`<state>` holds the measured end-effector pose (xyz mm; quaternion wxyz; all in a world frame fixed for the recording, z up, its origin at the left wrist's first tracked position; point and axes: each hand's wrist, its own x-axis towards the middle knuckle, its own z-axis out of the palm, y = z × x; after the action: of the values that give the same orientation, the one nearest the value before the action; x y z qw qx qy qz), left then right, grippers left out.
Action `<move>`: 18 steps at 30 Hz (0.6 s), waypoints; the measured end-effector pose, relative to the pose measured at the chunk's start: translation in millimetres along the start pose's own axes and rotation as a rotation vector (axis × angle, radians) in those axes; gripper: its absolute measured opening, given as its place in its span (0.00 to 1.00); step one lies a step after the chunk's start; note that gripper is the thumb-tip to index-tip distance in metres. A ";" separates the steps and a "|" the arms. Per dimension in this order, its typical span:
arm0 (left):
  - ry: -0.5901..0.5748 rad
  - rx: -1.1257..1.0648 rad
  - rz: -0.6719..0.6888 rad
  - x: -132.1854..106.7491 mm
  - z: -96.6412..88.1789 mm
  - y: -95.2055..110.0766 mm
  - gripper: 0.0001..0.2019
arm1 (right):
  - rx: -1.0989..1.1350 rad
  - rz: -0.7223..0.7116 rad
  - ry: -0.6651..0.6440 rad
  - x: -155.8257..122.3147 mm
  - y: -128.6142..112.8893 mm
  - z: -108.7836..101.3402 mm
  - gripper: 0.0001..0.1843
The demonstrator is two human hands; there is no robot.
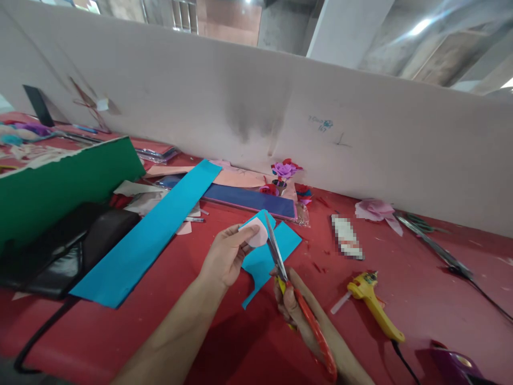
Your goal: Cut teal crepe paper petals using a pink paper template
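My left hand [228,254] pinches a pale pink paper template [258,235], rounded in outline, against a bright blue sheet [262,262]. A narrow strip of the blue sheet hangs down below. My right hand [294,299] is wrapped round the handles of scissors [277,254] with red and yellow grips. Their blades point up and away, at the blue sheet's edge just right of the template. Whether the blades are fully closed is hard to make out. A long blue strip [156,230] lies to the left of my left hand.
On the right lie a yellow glue gun [372,305], a blurred-out phone-like object [347,237], a curling iron-like tool [433,246] and a purple object [457,363]. Paper flowers [284,170] stand near the white partition [180,96]. A black bag [44,262] and green board [80,179] are left.
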<state>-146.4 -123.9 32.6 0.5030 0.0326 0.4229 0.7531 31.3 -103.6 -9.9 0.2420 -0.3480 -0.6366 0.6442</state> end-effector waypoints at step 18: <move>-0.080 0.016 -0.009 9.8 -11.2 1.6 0.08 | -0.161 0.028 0.029 -11.9 -23.5 -0.6 0.36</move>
<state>-157.7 -123.2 22.9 0.5227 0.0646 0.4088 0.7453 36.3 -110.5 15.0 0.2135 -0.3843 -0.6779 0.5892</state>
